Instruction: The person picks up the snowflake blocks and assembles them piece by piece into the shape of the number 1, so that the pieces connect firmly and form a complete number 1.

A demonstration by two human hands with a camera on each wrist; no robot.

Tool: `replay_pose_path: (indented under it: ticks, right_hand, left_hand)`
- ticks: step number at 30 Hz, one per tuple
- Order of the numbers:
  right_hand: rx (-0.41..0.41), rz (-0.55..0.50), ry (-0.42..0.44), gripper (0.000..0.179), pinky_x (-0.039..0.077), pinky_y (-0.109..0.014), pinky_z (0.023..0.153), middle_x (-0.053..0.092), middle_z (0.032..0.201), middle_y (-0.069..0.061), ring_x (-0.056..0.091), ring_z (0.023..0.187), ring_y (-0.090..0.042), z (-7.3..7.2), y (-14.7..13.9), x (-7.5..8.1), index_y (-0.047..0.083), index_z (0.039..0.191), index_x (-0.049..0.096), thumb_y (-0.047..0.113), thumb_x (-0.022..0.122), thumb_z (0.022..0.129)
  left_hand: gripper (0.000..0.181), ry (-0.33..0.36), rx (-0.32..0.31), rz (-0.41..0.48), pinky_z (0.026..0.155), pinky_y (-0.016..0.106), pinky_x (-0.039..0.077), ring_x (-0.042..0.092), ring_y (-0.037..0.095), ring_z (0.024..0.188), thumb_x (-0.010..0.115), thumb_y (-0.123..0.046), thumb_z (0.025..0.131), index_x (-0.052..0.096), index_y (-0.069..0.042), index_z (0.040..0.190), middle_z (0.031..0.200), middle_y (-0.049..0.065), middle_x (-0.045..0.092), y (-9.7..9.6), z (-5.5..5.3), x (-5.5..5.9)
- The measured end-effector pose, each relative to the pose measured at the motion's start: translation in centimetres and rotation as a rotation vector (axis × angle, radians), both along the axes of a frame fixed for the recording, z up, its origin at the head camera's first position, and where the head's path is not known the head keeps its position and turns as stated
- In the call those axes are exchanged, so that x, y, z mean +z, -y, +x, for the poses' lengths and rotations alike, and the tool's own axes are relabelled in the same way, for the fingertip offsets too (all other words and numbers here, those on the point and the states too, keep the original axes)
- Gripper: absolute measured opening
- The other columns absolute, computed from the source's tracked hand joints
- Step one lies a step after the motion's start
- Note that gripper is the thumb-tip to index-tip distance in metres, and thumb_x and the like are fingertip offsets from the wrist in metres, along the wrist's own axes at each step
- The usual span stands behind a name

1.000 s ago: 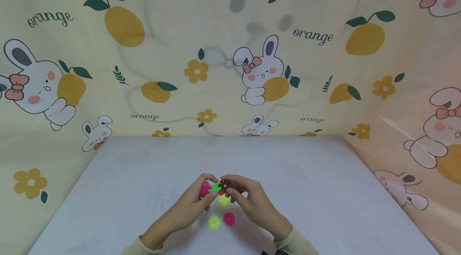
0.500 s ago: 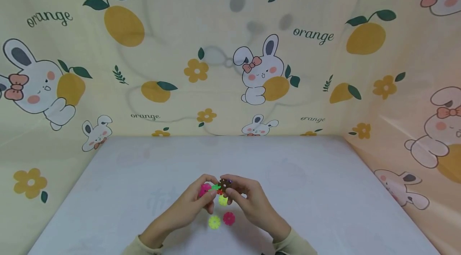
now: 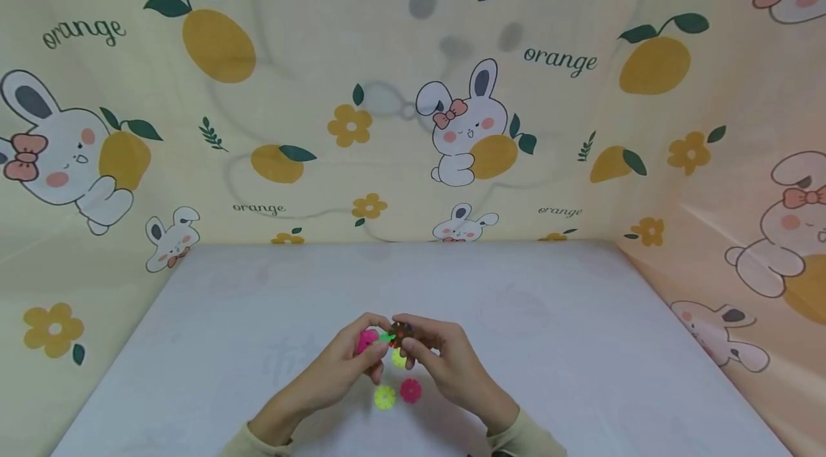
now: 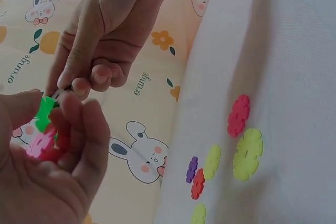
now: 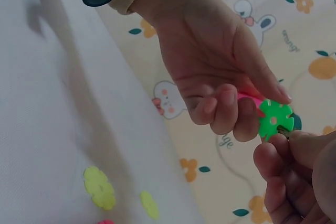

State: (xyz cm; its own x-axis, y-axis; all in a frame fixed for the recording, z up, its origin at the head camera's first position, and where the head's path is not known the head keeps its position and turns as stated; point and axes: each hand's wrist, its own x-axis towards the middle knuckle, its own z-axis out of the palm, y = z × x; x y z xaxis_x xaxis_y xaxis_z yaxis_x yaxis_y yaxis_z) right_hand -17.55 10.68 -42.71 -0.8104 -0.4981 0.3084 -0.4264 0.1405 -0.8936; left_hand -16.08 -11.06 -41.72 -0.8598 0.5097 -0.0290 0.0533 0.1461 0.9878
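Near the front middle of the table, both hands are held close together over small notched plastic discs. My left hand (image 3: pixel 337 369) holds a green disc (image 5: pixel 276 119) with its thumb and fingers, and a pink disc (image 4: pixel 41 143) is joined to it within the same grip. My right hand (image 3: pixel 454 364) pinches a brown disc (image 3: pixel 400 332) at the edge of the green one. From the right wrist, only a dark sliver of the brown disc shows between thumb and finger.
Below the hands on the white table (image 3: pixel 568 356) lie a yellow disc (image 3: pixel 385 397) and a pink-red disc (image 3: pixel 410 390). A purple disc (image 4: pixel 192 169), an orange-red disc (image 4: pixel 197 183) and more yellow ones lie nearby. Printed cloth (image 3: pixel 310 69) rises behind and beside the table.
The brown disc has shifted slightly left toward the green disc and turned a little in the right hand. The left hand keeps its grip almost unmoved.
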Motion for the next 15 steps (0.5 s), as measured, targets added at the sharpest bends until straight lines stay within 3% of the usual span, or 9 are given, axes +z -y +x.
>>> replay_pose_path:
  ticks: [7,15]
  right_hand:
    - [0.034,-0.082,0.075,0.036,0.059,-0.026,0.071,0.067,0.09,-0.03,0.064,0.069,-0.006,-0.38,0.29,-0.35,-0.001,0.135,0.057,0.01,0.061,0.101]
    - [0.065,-0.179,0.185,0.036,0.058,-0.022,0.07,0.061,0.09,-0.039,0.065,0.069,-0.004,-0.54,0.23,-0.71,-0.008,0.133,0.054,0.007,0.059,0.101]
  left_hand:
    - [0.036,-0.047,0.071,-0.052,0.072,0.024,0.052,0.06,0.012,0.072,0.053,-0.029,0.106,0.047,-0.004,0.131,0.079,0.004,0.061,-0.06,-0.25,-0.01]
    - [0.034,-0.137,0.082,-0.033,0.073,0.026,0.056,0.062,0.017,0.075,0.053,-0.024,0.106,0.048,-0.001,0.131,0.086,0.014,0.064,-0.02,-0.1,-0.24]
